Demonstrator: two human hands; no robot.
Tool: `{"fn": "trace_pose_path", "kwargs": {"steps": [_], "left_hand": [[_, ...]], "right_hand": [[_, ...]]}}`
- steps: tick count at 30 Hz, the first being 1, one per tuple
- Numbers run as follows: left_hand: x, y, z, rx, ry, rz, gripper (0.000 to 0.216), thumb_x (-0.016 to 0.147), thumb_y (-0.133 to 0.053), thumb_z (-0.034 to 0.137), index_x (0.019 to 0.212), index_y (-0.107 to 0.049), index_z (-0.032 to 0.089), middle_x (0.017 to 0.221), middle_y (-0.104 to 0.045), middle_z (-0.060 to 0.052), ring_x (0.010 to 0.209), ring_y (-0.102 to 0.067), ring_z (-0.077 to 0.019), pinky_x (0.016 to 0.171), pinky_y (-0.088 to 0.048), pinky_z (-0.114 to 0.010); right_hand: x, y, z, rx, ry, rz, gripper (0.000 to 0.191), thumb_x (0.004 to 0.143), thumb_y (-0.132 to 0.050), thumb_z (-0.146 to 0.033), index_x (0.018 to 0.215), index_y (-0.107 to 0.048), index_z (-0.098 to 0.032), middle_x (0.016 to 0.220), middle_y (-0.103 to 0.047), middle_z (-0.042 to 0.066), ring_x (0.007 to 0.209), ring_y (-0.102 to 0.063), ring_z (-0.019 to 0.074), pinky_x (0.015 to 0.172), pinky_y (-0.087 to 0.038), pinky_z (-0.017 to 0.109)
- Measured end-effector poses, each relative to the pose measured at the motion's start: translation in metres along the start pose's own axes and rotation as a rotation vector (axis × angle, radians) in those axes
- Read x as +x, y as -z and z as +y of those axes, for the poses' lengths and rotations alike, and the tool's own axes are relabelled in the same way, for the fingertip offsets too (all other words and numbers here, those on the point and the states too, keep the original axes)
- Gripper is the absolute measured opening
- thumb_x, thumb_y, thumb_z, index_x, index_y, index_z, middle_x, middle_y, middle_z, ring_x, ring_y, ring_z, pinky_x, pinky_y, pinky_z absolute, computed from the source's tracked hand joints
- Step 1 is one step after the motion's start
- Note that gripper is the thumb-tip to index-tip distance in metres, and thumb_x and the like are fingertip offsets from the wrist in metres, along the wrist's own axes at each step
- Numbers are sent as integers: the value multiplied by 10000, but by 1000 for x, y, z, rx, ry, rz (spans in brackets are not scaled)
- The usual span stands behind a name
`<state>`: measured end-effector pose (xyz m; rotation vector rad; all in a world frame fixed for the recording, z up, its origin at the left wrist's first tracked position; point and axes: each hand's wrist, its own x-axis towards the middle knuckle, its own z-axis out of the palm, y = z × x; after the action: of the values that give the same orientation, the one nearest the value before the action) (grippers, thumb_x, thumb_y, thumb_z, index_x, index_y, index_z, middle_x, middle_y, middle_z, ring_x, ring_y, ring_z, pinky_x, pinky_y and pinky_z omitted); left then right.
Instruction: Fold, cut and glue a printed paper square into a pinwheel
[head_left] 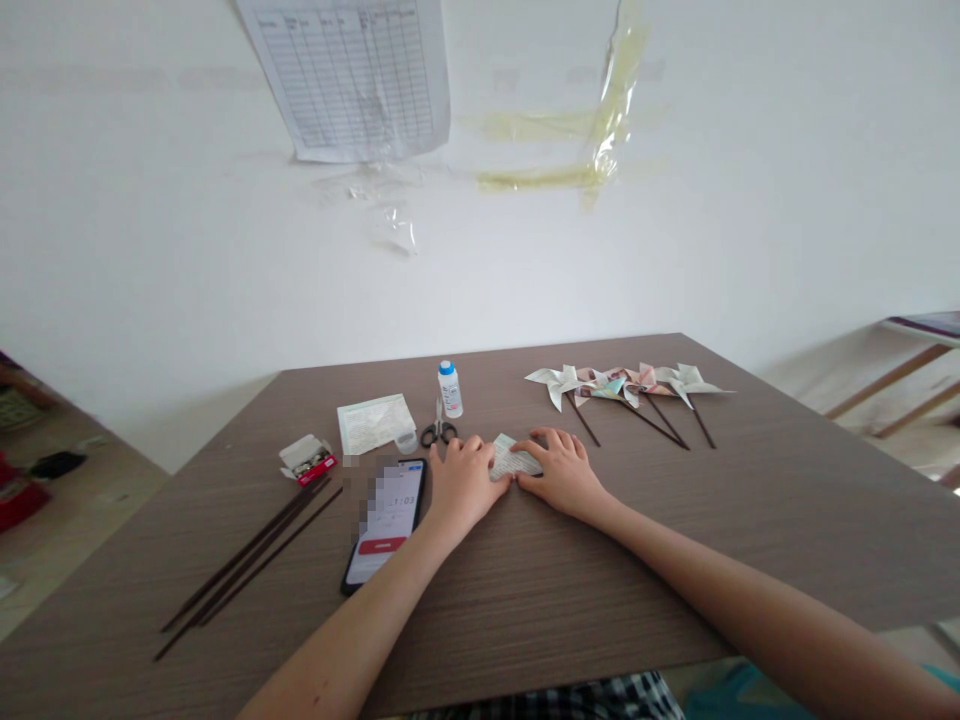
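Note:
A small piece of printed paper [516, 460], seemingly folded, lies on the table between my hands. My left hand [466, 480] grips its left edge, with the thumb at the near side and the fingers curled. On the right edge, the thumb and fingers of my right hand [562, 472] hold it down against the table. Parts of the paper are hidden under the fingers. Just beyond my left hand lie black-handled scissors [439, 430], beside a white glue bottle [450, 390] with a blue cap.
Several paper pinwheels [559, 383] on dark sticks lie at the back right. To the left are a phone [386, 520], loose dark sticks [247, 555], an opened small box [308, 460], a stack of paper [375, 422] and a clear cap [406, 442]. A wall [480, 290] stands behind the table [600, 600].

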<state>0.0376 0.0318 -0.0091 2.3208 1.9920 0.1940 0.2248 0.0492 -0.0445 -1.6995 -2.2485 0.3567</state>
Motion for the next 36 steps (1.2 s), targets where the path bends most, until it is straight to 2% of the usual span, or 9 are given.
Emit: {"fn": "trace_pose_path", "kwargs": {"steps": [7, 14, 19, 25, 31, 36], "left_hand": [[0, 5, -4, -23, 19, -46, 264, 1025, -776, 394, 1277, -823, 331, 1436, -789, -84, 1442, -632, -407, 1324, -375, -712], [-1, 9, -17, -29, 14, -83, 356, 1017, -762, 346, 1369, -812, 361, 1548, -717, -82, 1478, -588, -421, 1312, -382, -713], [-4, 15, -25, -11, 23, -114, 354, 1009, -749, 300, 1347, -812, 386, 1563, -698, -69, 1511, -555, -418, 1322, -374, -705], [-7, 20, -39, -19, 32, -153, 347, 1017, -725, 262, 1330, -816, 380, 1610, -669, -71, 1543, -547, -418, 1350, -326, -760], [-6, 24, -53, -8, 1, -220, 443, 1025, -674, 243, 1410, -799, 421, 1668, -646, -60, 1557, -524, -427, 1332, -323, -806], [-4, 27, -62, -17, -36, -228, 508, 1004, -680, 245, 1434, -810, 482, 1655, -662, -45, 1524, -551, -433, 1316, -349, -795]], "right_hand": [[2, 6, 4, 29, -13, -53, 526, 1012, -748, -352, 1534, -784, -402, 1712, -609, 93, 1637, -481, 396, 1393, -302, 629], [6, 11, 15, 50, -7, -99, 535, 1009, -729, -312, 1531, -789, -414, 1726, -594, 92, 1641, -474, 402, 1362, -349, 630], [10, 13, 26, 50, 7, -127, 534, 991, -732, -287, 1496, -810, -441, 1725, -597, 76, 1622, -491, 417, 1337, -387, 645], [15, 17, 38, 56, 34, -134, 521, 956, -733, -233, 1410, -859, -455, 1711, -617, 48, 1603, -521, 409, 1339, -416, 614], [18, 20, 49, 87, 53, -180, 538, 941, -703, -184, 1393, -873, -421, 1710, -616, 61, 1638, -492, 403, 1355, -387, 612], [19, 20, 52, 108, 58, -181, 561, 926, -684, -157, 1377, -880, -426, 1710, -624, 56, 1658, -479, 407, 1356, -389, 619]]}}
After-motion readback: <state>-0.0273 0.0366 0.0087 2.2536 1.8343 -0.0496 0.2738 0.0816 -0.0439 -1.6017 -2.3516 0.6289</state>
